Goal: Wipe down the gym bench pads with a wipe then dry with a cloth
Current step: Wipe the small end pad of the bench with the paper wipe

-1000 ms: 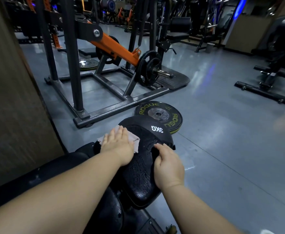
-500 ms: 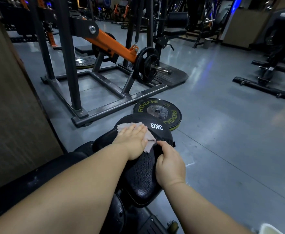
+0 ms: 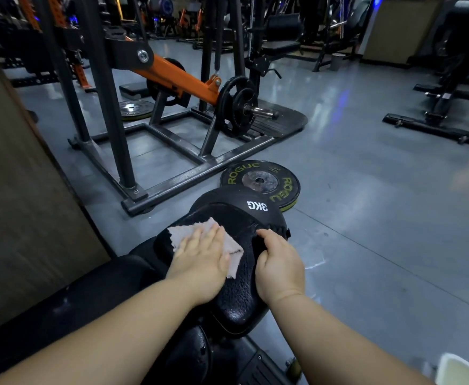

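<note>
Your left hand (image 3: pixel 200 262) pressed flat on the cloth (image 3: pixel 182 234) near the pad's (image 3: pixel 239 301) far end; your right hand (image 3: pixel 279 269) gripped its right edge. A 3KG ball (image 3: pixel 227 197) and a weight plate (image 3: pixel 284 186) lay just beyond.

**Dim gym, shiny floor**

The grey floor (image 3: pixel 366 218) was glossy and caught a blue glow (image 3: pixel 341 104). A black rack (image 3: pixel 110 107) with an orange arm (image 3: pixel 177 78) stood ahead, and a ROGUE plate (image 3: pixel 259 181) lay flat beside its base. There was a brown wall panel (image 3: pixel 19 204) on the left.
</note>
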`<action>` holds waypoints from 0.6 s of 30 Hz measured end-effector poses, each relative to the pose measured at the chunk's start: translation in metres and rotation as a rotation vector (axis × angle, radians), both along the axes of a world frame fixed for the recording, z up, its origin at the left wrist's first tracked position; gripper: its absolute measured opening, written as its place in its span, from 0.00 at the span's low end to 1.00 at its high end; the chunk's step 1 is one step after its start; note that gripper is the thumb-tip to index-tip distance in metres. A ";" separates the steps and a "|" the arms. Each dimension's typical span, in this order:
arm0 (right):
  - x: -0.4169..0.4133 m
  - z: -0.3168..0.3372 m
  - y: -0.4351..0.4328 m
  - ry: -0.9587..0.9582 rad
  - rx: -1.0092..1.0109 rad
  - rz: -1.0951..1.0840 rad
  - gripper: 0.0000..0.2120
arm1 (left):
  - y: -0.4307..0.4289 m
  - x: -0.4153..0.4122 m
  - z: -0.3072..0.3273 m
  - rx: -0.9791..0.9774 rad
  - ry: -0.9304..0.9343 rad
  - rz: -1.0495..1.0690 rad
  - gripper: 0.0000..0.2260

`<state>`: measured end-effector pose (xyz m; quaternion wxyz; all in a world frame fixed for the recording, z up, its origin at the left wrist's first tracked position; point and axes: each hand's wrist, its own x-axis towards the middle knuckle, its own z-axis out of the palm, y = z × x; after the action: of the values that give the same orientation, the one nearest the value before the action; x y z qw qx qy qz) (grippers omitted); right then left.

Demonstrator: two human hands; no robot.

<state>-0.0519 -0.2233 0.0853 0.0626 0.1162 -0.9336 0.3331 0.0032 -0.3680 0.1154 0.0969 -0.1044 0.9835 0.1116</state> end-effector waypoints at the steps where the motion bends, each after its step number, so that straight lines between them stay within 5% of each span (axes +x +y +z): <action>1: 0.000 0.000 0.000 0.000 -0.001 0.002 0.23 | 0.006 0.009 0.000 -0.006 0.000 -0.055 0.26; 6: 0.001 0.003 0.000 -0.003 0.010 0.008 0.23 | -0.002 0.009 0.000 -0.026 -0.014 -0.149 0.25; 18: 0.000 -0.002 0.002 -0.007 0.002 0.000 0.24 | -0.075 -0.053 0.001 0.129 -0.026 0.189 0.25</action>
<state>-0.0524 -0.2215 0.0829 0.0591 0.1153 -0.9341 0.3325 -0.0496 -0.4434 0.1165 0.1051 -0.1916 0.9588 0.1818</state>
